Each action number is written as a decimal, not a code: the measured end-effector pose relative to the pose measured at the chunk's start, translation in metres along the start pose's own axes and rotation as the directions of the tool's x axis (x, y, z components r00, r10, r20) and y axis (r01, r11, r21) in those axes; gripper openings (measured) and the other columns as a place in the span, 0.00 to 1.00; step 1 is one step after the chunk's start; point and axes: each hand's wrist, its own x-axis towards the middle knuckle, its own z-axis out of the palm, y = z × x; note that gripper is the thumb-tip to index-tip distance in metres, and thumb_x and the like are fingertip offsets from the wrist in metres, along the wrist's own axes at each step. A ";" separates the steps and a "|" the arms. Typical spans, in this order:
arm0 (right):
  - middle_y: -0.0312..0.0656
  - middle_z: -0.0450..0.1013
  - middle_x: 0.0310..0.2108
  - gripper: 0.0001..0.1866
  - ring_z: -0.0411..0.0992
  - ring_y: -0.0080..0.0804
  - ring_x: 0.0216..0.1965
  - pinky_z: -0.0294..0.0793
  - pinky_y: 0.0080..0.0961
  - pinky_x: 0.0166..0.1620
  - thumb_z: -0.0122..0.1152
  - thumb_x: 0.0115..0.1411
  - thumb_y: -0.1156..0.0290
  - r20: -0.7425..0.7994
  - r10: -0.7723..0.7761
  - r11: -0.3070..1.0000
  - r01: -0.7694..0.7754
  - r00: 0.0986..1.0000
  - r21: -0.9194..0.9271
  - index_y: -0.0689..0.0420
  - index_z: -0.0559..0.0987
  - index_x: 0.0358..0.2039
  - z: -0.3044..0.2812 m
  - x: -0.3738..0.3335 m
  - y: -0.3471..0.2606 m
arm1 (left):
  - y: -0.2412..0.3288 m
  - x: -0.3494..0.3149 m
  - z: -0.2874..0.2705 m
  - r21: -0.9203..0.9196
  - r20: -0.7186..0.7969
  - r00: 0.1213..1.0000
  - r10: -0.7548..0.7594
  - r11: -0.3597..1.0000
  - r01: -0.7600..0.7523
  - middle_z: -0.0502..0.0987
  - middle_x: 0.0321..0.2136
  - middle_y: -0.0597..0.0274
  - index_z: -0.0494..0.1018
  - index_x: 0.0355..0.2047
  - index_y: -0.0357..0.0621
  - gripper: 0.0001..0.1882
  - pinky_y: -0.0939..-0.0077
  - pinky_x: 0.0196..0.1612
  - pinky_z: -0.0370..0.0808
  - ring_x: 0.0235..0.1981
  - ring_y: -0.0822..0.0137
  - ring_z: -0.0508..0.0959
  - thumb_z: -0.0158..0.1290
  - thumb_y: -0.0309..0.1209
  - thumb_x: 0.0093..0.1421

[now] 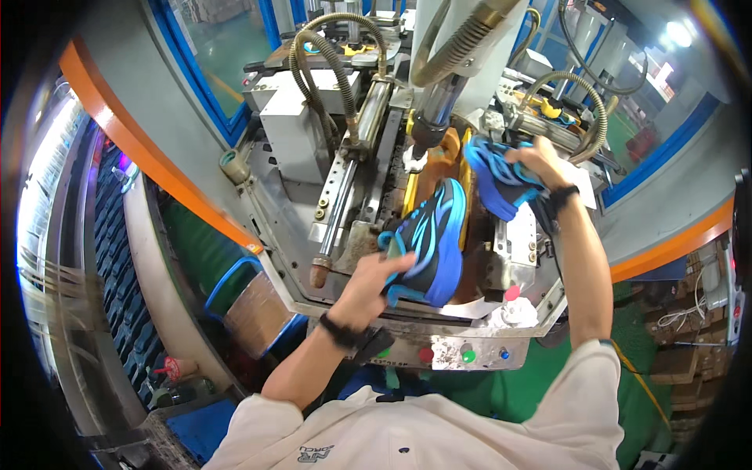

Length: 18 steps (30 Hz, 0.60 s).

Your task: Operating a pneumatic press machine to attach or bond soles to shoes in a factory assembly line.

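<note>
In my left hand (366, 287) is a black and blue sneaker (443, 252), gripped at its heel end with the thumb at the opening. Its toe points away from me over the machine's middle channel, beside an orange-brown pad (446, 166). Higher and to the right, my right hand (542, 166) grips a second blue and black sneaker (495, 186) by its upper part. That one is tilted, its blue sole side toward the lower left. Both hands are closed, and the fingers on the far sides of the shoes are partly hidden.
A dark vertical press cylinder (432, 117) stands just beyond the left sneaker. A metal rod and rail (345, 205) run along the left. Coloured push buttons line the front panel (446, 354). Hoses arch overhead; orange-edged grey housing (94, 94) curves around the sides.
</note>
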 end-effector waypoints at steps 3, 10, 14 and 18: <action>0.55 0.78 0.39 0.30 0.78 0.45 0.38 0.76 0.34 0.41 0.72 0.35 0.58 0.257 0.040 0.999 -0.032 0.966 -0.036 0.68 0.80 0.35 0.079 0.031 -0.032 | 0.001 -0.095 -0.022 0.277 0.032 0.981 0.193 0.941 -0.194 0.78 0.41 0.60 0.72 0.48 0.31 0.20 0.74 0.48 0.74 0.41 0.71 0.77 0.59 0.27 0.57; 0.58 0.77 0.33 0.23 0.78 0.51 0.39 0.78 0.41 0.42 0.64 0.47 0.66 -0.068 -0.027 0.953 0.005 0.997 -0.302 0.64 0.67 0.41 0.236 0.015 -0.031 | -0.029 -0.243 -0.067 0.224 -0.567 0.739 0.364 0.931 -0.287 0.77 0.40 0.62 0.70 0.50 0.29 0.27 0.78 0.48 0.70 0.39 0.72 0.76 0.59 0.27 0.48; 0.63 0.72 0.45 0.26 0.75 0.56 0.44 0.76 0.46 0.46 0.65 0.47 0.66 -0.087 -0.115 0.963 0.090 0.990 -0.253 0.61 0.64 0.43 0.218 -0.012 -0.040 | -0.077 -0.279 -0.073 0.169 -0.813 0.461 0.356 0.901 -0.398 0.76 0.34 0.66 0.72 0.47 0.34 0.23 0.82 0.38 0.70 0.35 0.74 0.74 0.59 0.30 0.52; 0.56 0.71 0.49 0.32 0.73 0.52 0.45 0.73 0.43 0.48 0.61 0.52 0.72 -0.176 -0.482 0.840 0.510 0.858 0.185 0.62 0.66 0.59 0.172 -0.129 -0.063 | -0.128 -0.307 -0.078 0.034 -0.957 0.251 0.148 0.913 -0.408 0.73 0.39 0.68 0.73 0.45 0.42 0.21 0.79 0.38 0.67 0.40 0.74 0.71 0.61 0.35 0.52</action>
